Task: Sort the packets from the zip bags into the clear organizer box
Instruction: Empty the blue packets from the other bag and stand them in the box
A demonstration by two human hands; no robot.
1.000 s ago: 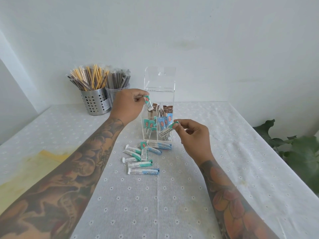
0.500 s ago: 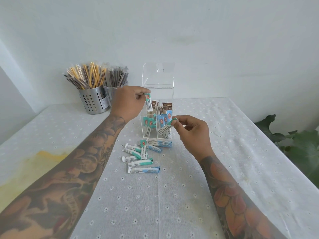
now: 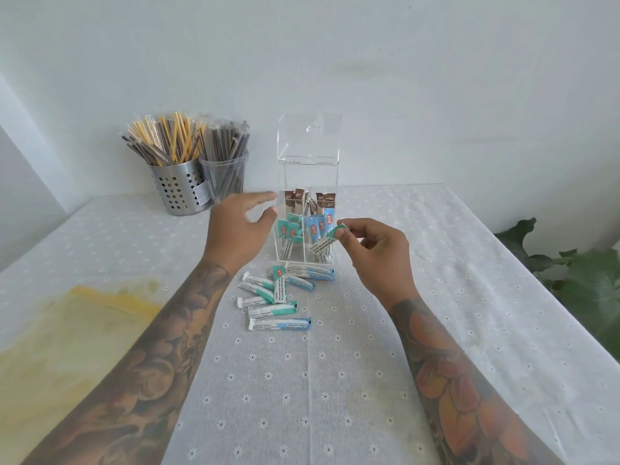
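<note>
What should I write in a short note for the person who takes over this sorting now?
Left hand: open, holding nothing, beside the clear organizer box.
Right hand: pinches one green packet in front of the box.
Done: green, blue and brown packets already stand in the box compartments; lid up.
Left: place the held packet, then sort the loose packets lying on the tablecloth in front of the box, green and blue mixed.

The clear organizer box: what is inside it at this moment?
The clear organizer box holds upright packets: teal packets front left, blue packets front right, brown packets behind. The right hand's packet covers the front right partly.
</note>
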